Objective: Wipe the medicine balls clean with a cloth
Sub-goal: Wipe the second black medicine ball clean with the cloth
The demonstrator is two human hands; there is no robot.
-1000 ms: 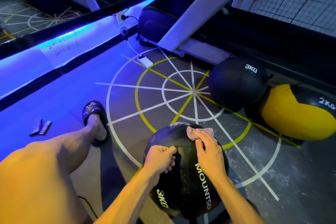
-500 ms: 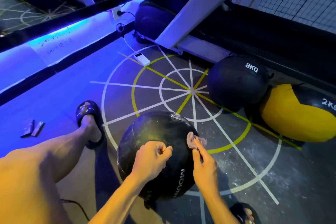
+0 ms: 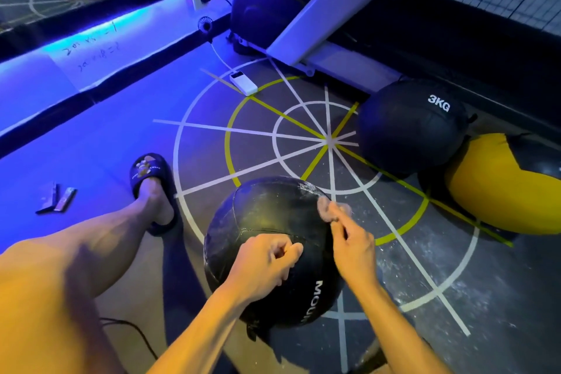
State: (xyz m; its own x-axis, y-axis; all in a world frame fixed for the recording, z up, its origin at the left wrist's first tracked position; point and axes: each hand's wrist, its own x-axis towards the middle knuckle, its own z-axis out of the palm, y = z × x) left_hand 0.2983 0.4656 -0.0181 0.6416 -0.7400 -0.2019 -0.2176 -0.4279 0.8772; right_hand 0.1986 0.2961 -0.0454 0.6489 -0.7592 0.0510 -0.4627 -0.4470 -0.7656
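A black medicine ball (image 3: 261, 222) with white lettering sits on the floor between my arms. My right hand (image 3: 352, 240) pinches a small pinkish cloth (image 3: 329, 209) against the ball's upper right side, beside a whitish smear. Resting on the top of the ball, my left hand (image 3: 267, 261) has its fingers curled; what they hold, if anything, is hidden. A second black ball marked 3KG (image 3: 409, 127) lies at the right, touching a yellow and black ball (image 3: 498, 185).
My left leg and slippered foot (image 3: 151, 188) stretch out to the left. A white power bank (image 3: 243, 86) with its cable lies on the floor markings. A treadmill base (image 3: 306, 39) stands behind. Two small flat pieces (image 3: 57, 199) lie at far left.
The ball has rolled left and away, so its lettering now faces lower right. My right hand with the cloth moved to the ball's upper right edge. The left hand stayed on top.
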